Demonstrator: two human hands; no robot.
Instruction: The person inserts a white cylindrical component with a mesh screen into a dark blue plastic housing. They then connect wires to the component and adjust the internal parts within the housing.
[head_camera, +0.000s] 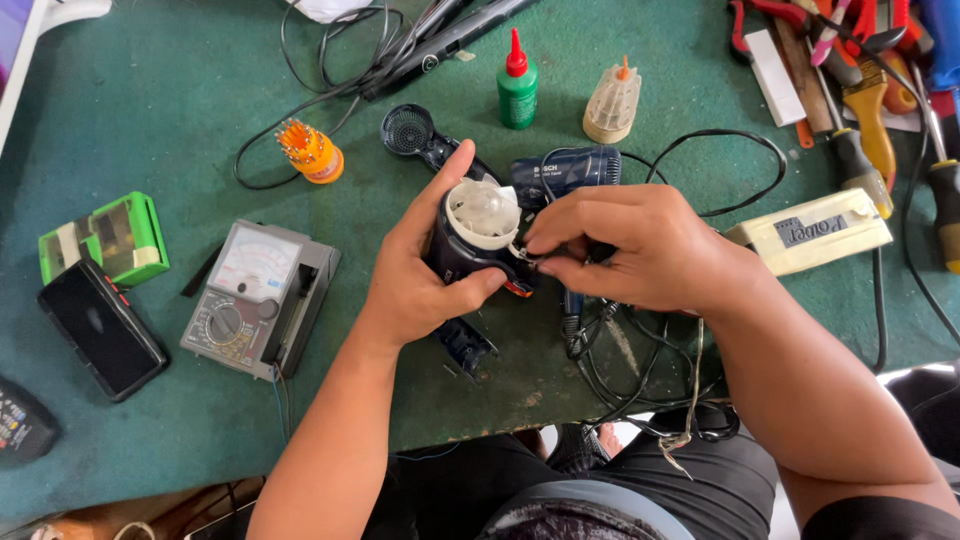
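Observation:
My left hand (425, 265) wraps around a dark blue hair dryer body (460, 255) opened up, with its white fan housing (483, 212) facing up. My right hand (630, 245) pinches small wires at the right edge of that housing, fingertips closed on them. A second dark blue dryer shell piece (570, 172) lies just behind the hands. A black grille end piece (408, 130) lies to the upper left. Black cord (640, 385) runs from under my right hand toward the table's front edge.
Grey analog multimeter (258, 298) sits left of the hands, with a black phone (100, 328) and green box (105, 238) farther left. Orange screwdriver-bit holder (310, 150), green bottle (517, 85), clear bottle (612, 105) stand behind. Cream-coloured tool (810, 232) and several hand tools (860, 90) lie right.

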